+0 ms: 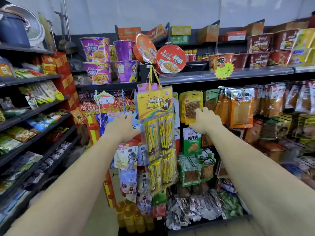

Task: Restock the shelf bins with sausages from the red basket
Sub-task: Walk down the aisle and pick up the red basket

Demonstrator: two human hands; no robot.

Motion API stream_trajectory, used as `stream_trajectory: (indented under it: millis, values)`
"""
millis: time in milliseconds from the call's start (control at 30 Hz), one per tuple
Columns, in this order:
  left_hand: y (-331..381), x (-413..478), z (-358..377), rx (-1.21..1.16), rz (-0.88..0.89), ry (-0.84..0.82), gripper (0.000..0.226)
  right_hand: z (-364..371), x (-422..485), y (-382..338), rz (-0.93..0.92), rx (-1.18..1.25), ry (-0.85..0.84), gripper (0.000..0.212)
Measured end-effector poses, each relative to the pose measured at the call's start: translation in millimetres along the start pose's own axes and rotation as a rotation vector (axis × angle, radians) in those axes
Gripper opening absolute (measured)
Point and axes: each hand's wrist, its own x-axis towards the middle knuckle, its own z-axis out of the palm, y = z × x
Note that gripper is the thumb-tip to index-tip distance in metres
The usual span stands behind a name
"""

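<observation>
While reaching forward with both arms: left hand (123, 125) up against hanging snack bags just left of the clear candy strip (157, 138), grip hidden, impossible to tell; right hand (203, 120) closed around a yellow snack packet (191, 106) hanging below the noodle-bowl shelf edge (221, 76). Neither sausages nor red basket visible.

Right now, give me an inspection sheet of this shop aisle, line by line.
Surface: dark metal shelves, fully stocked.
Job's things: no red basket or sausages seen.
Clutter: hanging yellow candy strip between the hands; purple noodle cups above; snack packets on hooks.
Grippers: left hand reaching among hanging packets, grip unclear; right hand holding a yellow packet on its hook.
Cables: nothing seen.
Surroundings: side shelves at left; boxes on top.
</observation>
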Motion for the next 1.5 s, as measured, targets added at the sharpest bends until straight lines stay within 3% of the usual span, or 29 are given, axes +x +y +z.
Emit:
stream_trajectory:
  millis: [267,667,1000,1333,1500]
  values:
    - [82.2,-1.5,110.8,0.016,0.243,-0.271,0.077,87.1,-81.0,82.5,0.239,-0.089,-0.257,0.07]
    - [293.6,-61.0,227.1,0.016,0.675,-0.588,0.078,156.0,-258.8,242.4,0.666,-0.055,-0.386,0.064]
    - [492.8,-133.2,249.5,0.026,1.004,-0.578,0.074,152.4,-389.2,385.3,1.104,0.008,-0.365,0.067]
    - [649.9,-178.9,233.6,-0.036,1.232,-0.537,0.072,114.6,-468.5,487.7,1.287,-0.008,-0.336,0.063]
    - [703.0,-178.5,236.9,-0.052,1.254,-0.544,0.074,97.3,-471.6,530.6,1.319,-0.019,-0.293,0.061]
